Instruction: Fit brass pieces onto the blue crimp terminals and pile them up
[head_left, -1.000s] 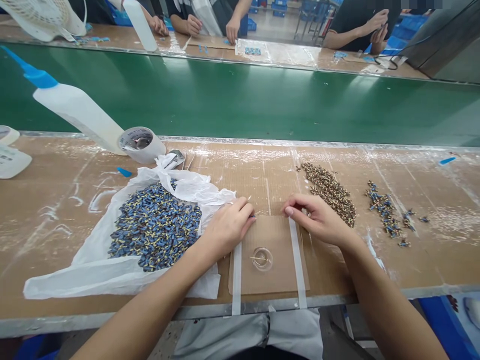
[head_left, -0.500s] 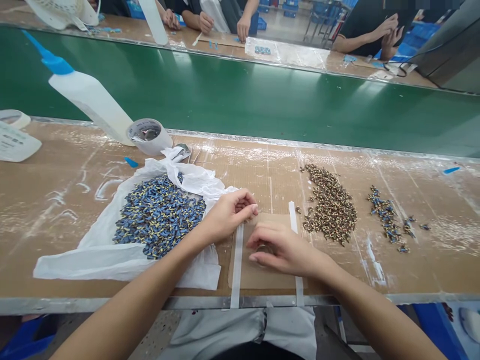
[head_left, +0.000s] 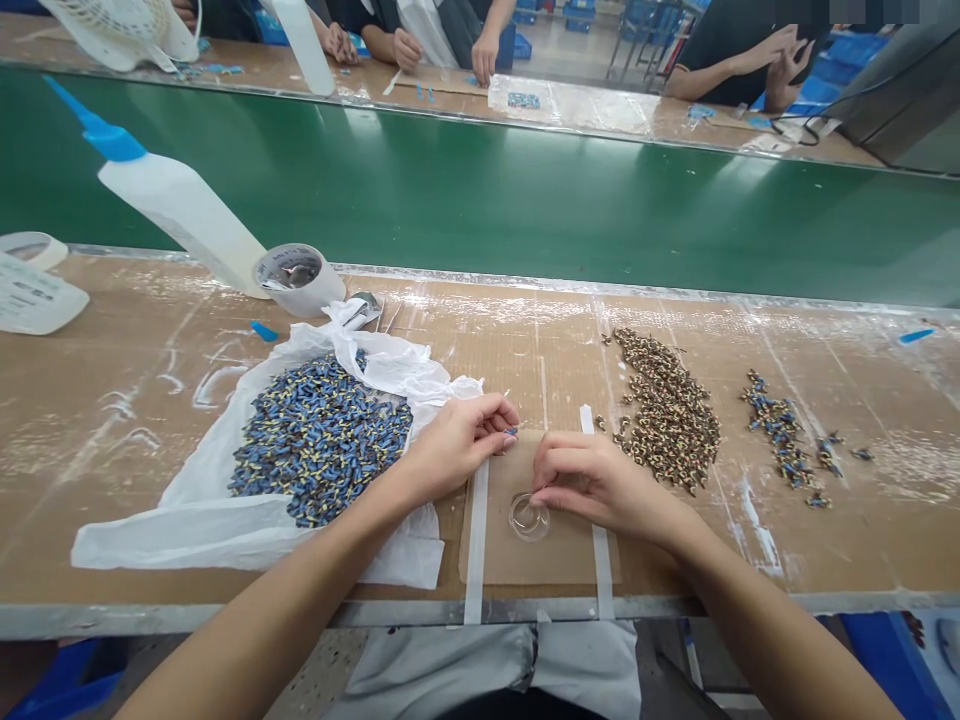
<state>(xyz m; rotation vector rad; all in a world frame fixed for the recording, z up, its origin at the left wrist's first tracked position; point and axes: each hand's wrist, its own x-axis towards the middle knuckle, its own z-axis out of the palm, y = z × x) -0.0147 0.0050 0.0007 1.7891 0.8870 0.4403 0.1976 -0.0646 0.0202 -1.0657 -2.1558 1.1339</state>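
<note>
My left hand (head_left: 457, 445) is closed in a pinch, with a small blue piece (head_left: 511, 431) at its fingertips. Just right of it, my right hand (head_left: 589, 480) is closed too, thumb against fingers at the rim of a small clear round dish (head_left: 529, 535). What those fingers hold, if anything, I cannot make out. The dish sits on a cardboard pad (head_left: 525, 565) fixed by white tape strips. Left of my hands, a heap of small blue-and-yellow pieces (head_left: 315, 435) lies on a white cloth (head_left: 187, 535). To the right is a pile of small brown-and-gold pieces (head_left: 671, 410).
A smaller cluster of blue-and-brown pieces (head_left: 780, 425) lies farther right. Behind the cloth stand a tape roll (head_left: 307, 285) and a tilted blue-tipped squeeze bottle (head_left: 180, 210). A green belt (head_left: 480, 190) runs across; other people's hands (head_left: 484, 55) work beyond it.
My right hand has shifted right and its fingers have drawn together, uncovering the clear dish. The blue piece in my left fingertips now shows; the left hand has barely moved.
</note>
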